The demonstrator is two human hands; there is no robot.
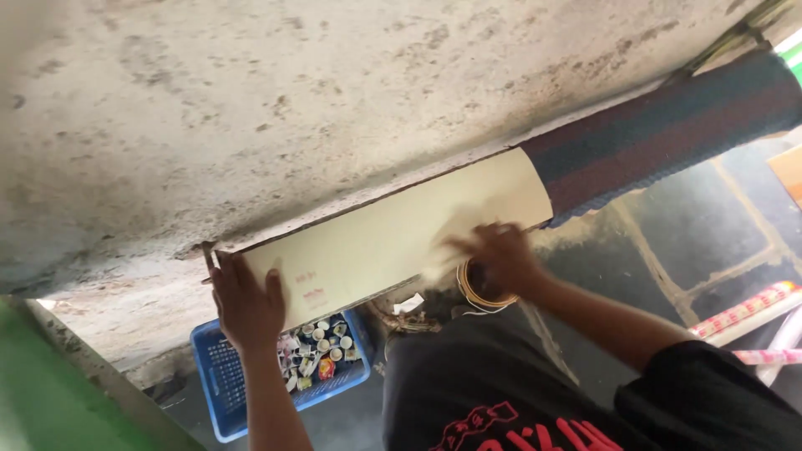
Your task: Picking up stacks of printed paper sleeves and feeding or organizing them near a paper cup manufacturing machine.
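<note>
One roll [401, 238] of cream paper or card is lying along the foot of a rough concrete wall [251, 108], stretching from the left towards the far right; its right part is sheathed in a dark woven cover [668, 134] banded in red and blue-grey. The left hand [245, 305] is pressing flat against the roll's left end, fingers spread upward, not closed round anything; the right hand [501, 255] is blurring over the roll's near edge towards the middle, and whether it is gripping or only resting there I cannot tell; the two hands are working well apart.

The roll is looking long and awkward rather than heavy; its exposed skin is probably smooth, slippery and easily creased, so both ends, or the covered part, are seeming the safer places to hold, while the woven cover is likely offering more grip.

Just under the right hand one ring of tape [480, 288] is showing, partly hidden. Near left, one blue plastic crate [221, 376] is sitting on the dark floor [710, 242], holding many small tubes too crowded to count. At the near right one patterned red and yellow strip [743, 311] is lying across the floor.
</note>
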